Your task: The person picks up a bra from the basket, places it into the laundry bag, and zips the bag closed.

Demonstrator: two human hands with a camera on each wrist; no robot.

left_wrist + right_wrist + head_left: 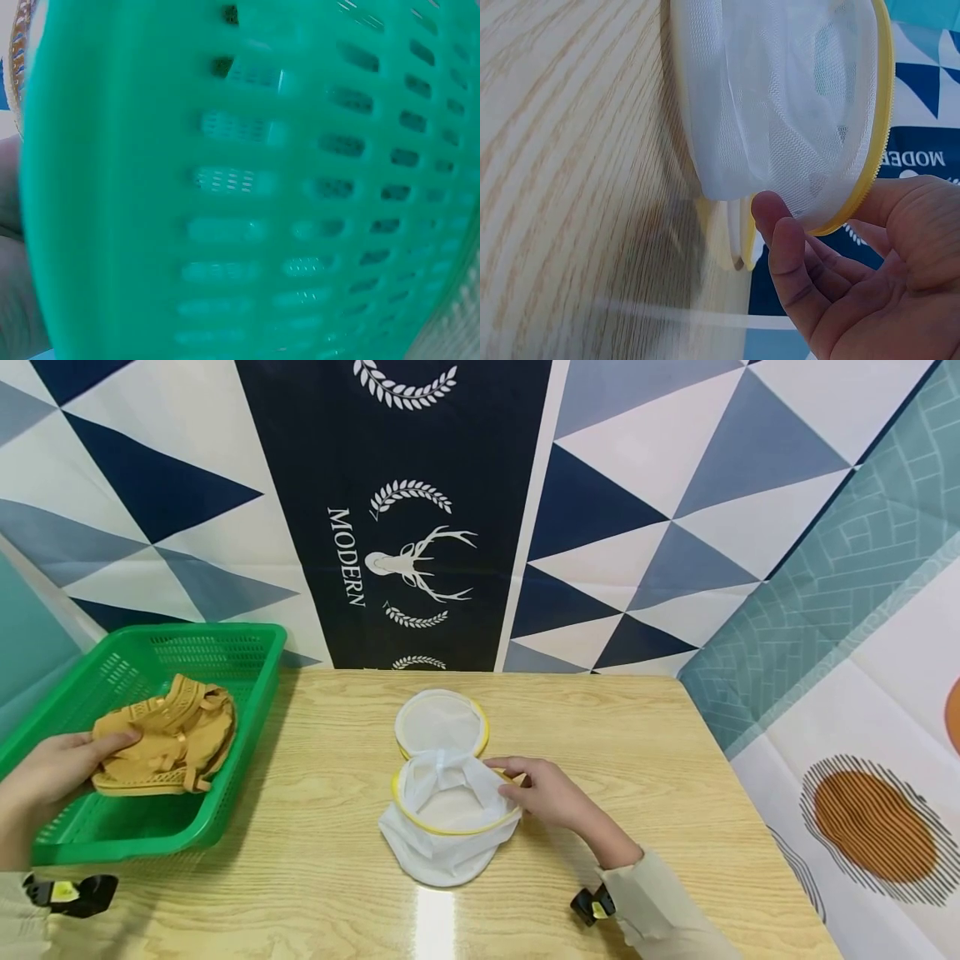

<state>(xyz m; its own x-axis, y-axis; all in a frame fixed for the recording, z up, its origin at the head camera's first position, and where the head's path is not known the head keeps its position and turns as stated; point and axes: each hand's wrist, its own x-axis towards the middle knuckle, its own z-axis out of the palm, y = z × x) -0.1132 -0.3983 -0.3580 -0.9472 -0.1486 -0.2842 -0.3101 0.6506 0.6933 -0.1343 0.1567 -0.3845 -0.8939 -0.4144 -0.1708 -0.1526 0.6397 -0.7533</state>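
Nearest are two pale sleeves (660, 910), each with a black wrist device (592, 906) bearing a yellow patch strapped at the cuff. They reach over a light wood-grain counter (330, 877), where a bright strip of reflected light shows near the front.

In the middle of the counter stands a white mesh bag (450, 856), its round mouth turned upward and edged with a yellow zip rim (450, 832). The right hand (551, 793) pinches that rim at its right side, a finger outside and the thumb inside; the right wrist view shows the zip teeth close to the fingers. The bag's sides sag in soft folds.

To the left, a green basket (150, 847) with slotted walls sits on the counter. The left hand (63, 768) grips a tan strapped item (168, 739) over the basket's hollow, thumb on top; whether the item touches the basket, I cannot tell. In the left wrist view the basket's wall covers most of the hand.

Just behind the bag's mouth lies its round mesh lid (442, 722), also yellow-edged, folded back on the counter.

Farthest away hangs a cloth (420, 435) of blue, grey and white triangles, its dark panel printed with a deer head and "MODERN" set sideways.
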